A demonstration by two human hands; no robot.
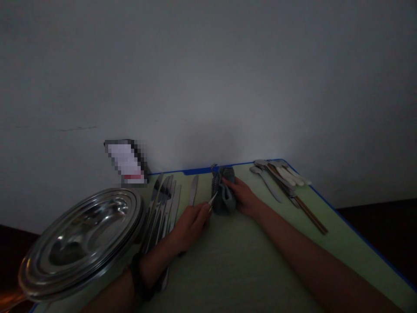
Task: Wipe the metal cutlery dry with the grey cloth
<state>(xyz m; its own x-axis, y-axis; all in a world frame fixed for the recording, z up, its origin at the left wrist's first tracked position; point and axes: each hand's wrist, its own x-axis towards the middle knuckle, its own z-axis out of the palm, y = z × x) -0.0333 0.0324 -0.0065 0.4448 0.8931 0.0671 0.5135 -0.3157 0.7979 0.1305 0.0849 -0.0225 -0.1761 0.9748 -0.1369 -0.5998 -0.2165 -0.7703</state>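
Observation:
My left hand [195, 219], a dark band at its wrist, is closed around a slim metal piece of cutlery [212, 200]. Its pointed end shows past my fingers and meets the cloth; most of it is hidden, so its kind is unclear. Fingers of my right hand [241, 195] grip a folded grey cloth [224, 191] with a patterned edge. Just behind my left hand a table knife [193, 188] lies on the table, partly covered by the hand. More table knives [166, 208] lie side by side to the left.
Stacked oval steel divided plates [130, 206] stand at the left. Spoons [267, 182], white-handled cutlery [289, 176] and brown chopsticks [311, 215] lie at the right. The green table [247, 269] has a blue edge against a grey wall. A blurred-out phone-like object [127, 161] leans there.

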